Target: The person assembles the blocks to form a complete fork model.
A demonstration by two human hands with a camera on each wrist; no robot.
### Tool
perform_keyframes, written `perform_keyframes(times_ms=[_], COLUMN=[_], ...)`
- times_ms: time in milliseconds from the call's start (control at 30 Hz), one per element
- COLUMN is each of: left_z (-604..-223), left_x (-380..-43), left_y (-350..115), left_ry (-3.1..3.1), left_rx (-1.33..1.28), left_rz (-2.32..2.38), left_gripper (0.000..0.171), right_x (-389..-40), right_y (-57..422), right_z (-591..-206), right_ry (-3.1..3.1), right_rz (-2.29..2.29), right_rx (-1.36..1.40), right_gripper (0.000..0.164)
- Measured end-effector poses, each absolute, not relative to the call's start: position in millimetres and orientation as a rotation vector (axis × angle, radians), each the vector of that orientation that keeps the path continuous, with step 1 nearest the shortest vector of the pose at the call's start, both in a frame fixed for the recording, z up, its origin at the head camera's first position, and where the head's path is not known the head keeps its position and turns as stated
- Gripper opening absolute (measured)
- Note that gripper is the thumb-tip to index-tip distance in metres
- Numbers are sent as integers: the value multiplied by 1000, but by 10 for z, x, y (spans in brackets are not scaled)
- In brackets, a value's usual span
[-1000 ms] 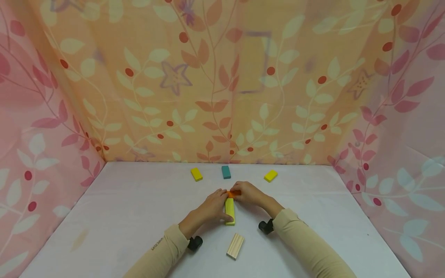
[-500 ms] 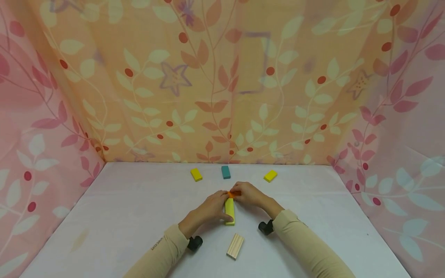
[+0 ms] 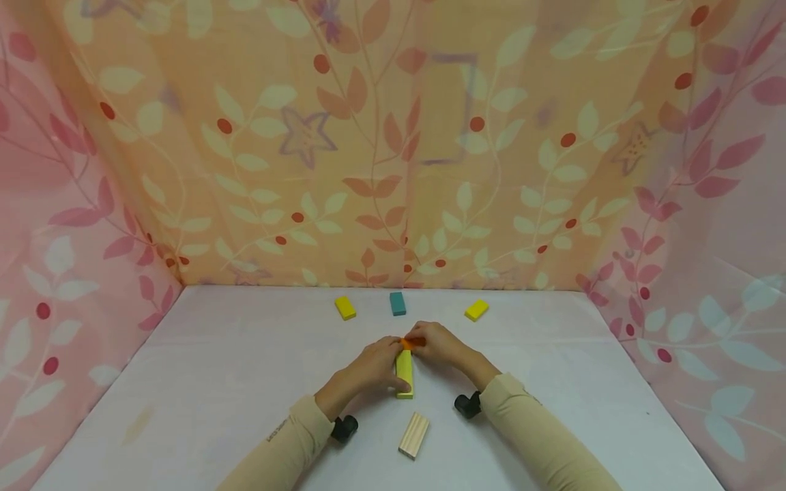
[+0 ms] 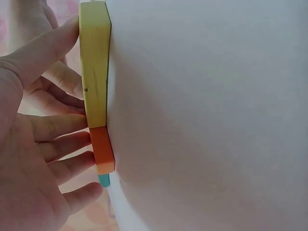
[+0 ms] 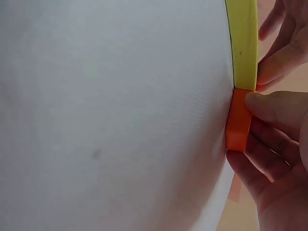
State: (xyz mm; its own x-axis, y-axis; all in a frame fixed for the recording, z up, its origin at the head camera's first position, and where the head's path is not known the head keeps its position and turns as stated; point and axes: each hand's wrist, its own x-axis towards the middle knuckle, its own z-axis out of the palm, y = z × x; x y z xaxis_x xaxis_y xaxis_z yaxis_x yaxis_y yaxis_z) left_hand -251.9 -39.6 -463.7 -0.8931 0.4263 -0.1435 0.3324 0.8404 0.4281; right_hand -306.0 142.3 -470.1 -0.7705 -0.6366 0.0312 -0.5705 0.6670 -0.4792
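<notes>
A long yellow wooden block (image 3: 404,372) lies on the white table with an orange block (image 5: 237,120) end to end at its far end. My left hand (image 3: 373,365) spans the yellow block's left side, thumb at its near end. In the left wrist view, its mostly straight fingers (image 4: 62,126) touch the yellow and orange blocks along their side. My right hand (image 3: 437,342) pinches the orange block, thumb on one end and a fingertip at the other.
Behind the hands lie a short yellow block (image 3: 345,307), a teal block (image 3: 398,304) and another short yellow block (image 3: 476,310). A plain, grooved wooden piece (image 3: 414,436) lies near the front. Patterned cloth walls (image 3: 368,170) enclose the white table (image 3: 245,354) at the back and sides.
Hands and blocks keep nearly the same places. The head view has shifted very slightly.
</notes>
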Motion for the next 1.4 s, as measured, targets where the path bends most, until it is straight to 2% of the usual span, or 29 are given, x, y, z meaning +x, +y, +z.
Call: perform_keyframes(times_ms=[833,1267,1400], left_z=[-4620,-4637,-4654], left_x=[-2488,-2494,-2505], left_y=[-388,-400,-400], left_ry=[2796,2817,2811], left_rx=[602,570,571], left_rz=[554,535,533], left_gripper=[85,82,82], right_x=[-2958,-2656,-2491], right_y=[1414,1523,1606], right_z=[-4681,-4570,-4543], right_ry=[2795,2877,2861], right_rz=[-654,-645,-682], right_rx=[-925,-957,-970], right_gripper=[28,25,29])
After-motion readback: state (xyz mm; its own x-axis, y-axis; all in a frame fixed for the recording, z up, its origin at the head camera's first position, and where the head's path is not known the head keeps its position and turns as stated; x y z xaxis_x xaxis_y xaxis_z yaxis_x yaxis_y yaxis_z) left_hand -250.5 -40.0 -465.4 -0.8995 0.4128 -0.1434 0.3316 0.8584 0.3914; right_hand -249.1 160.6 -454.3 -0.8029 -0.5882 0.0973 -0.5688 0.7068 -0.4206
